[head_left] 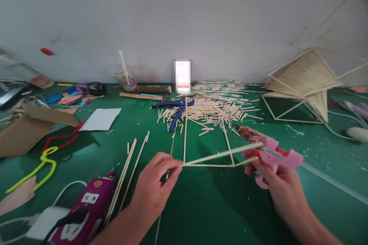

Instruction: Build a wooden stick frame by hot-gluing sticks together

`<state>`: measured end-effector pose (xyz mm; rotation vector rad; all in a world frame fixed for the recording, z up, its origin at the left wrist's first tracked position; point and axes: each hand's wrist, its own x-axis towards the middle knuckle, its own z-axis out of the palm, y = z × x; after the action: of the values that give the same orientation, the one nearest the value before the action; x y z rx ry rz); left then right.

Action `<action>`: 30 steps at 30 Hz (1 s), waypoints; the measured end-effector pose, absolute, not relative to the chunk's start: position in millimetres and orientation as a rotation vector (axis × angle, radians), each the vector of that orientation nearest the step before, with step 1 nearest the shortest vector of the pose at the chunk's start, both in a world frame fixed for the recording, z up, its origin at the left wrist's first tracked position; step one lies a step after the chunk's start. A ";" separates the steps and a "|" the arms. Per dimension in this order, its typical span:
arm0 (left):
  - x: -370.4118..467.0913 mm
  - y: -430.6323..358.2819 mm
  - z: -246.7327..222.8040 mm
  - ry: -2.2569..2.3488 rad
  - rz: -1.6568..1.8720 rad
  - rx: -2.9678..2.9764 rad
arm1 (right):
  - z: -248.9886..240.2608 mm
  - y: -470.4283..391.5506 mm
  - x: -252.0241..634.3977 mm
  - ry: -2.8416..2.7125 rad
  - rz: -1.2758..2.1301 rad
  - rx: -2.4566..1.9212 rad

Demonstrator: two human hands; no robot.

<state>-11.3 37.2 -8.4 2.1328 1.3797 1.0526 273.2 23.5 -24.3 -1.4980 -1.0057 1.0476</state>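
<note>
My left hand (159, 178) pinches the near left corner of a thin wooden stick frame (209, 165), which is held above the green table. Several sticks meet at that corner, and one runs up and to the right toward my other hand. A pink hot glue gun (271, 153) is gripped in my right hand (277, 182), its nozzle pointing to the upper left. One stick end of the frame reaches in front of the gun near my right fingers; whether they touch it I cannot tell.
Blue cutters (177, 108) lie beside a pile of short wooden sticks (209, 109). Long sticks (122, 178) and a purple power strip (86, 210) are at left. A larger stick structure (301, 88) stands back right. A bright phone-like screen (183, 75) leans against the wall.
</note>
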 end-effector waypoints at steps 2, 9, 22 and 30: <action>-12.7 37.5 -8.2 1.394 1.053 2.049 | -19.0 20.6 272.7 -1.057 0.908 -1.540; -7.6 40.8 -14.2 1.474 0.958 1.790 | -18.6 18.8 274.6 -0.984 1.010 -1.425; -9.3 44.5 -15.4 1.528 0.921 1.714 | -17.7 24.2 266.6 -1.020 1.170 -1.373; -31.4 49.3 -7.6 1.741 0.909 1.902 | -23.0 28.1 278.8 -1.122 1.116 -1.280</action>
<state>-31.4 49.3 -7.6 1.9025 1.7408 0.9091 278.8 28.1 -23.0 -1.2798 -1.1224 1.1159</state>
